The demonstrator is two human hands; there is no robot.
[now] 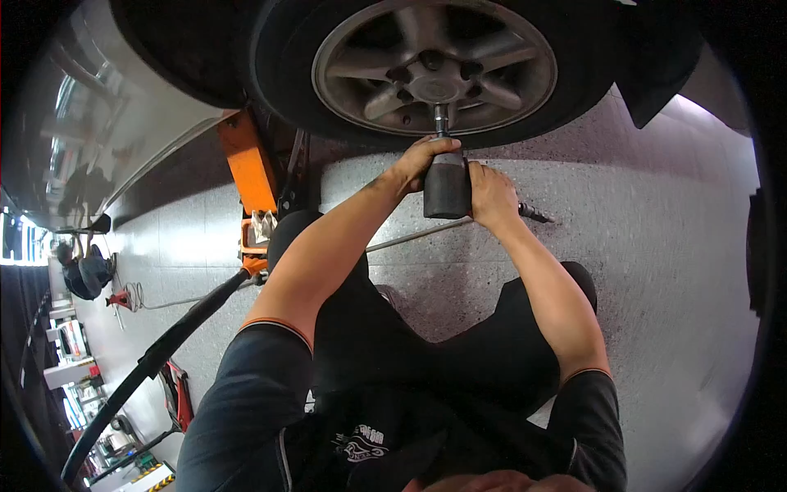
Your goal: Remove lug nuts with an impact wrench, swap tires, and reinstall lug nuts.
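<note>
A dark impact wrench (445,190) points up at the silver alloy wheel (502,59), its chrome socket (441,119) at a lug position below the hub cap. My left hand (425,156) is closed around the wrench's front end, thumb across the top. My right hand (494,193) grips the tool's right side, fingers curled over a handle that it mostly hides. An air fitting (533,213) sticks out behind that hand, near a grey hose (418,234).
An orange floor jack (252,168) with a long black handle (197,307) stands left of my knees. A silver car body (123,123) curves over the upper left. Farther left are another person in dark clothing (86,271), a red jack stand (119,299) and shop equipment.
</note>
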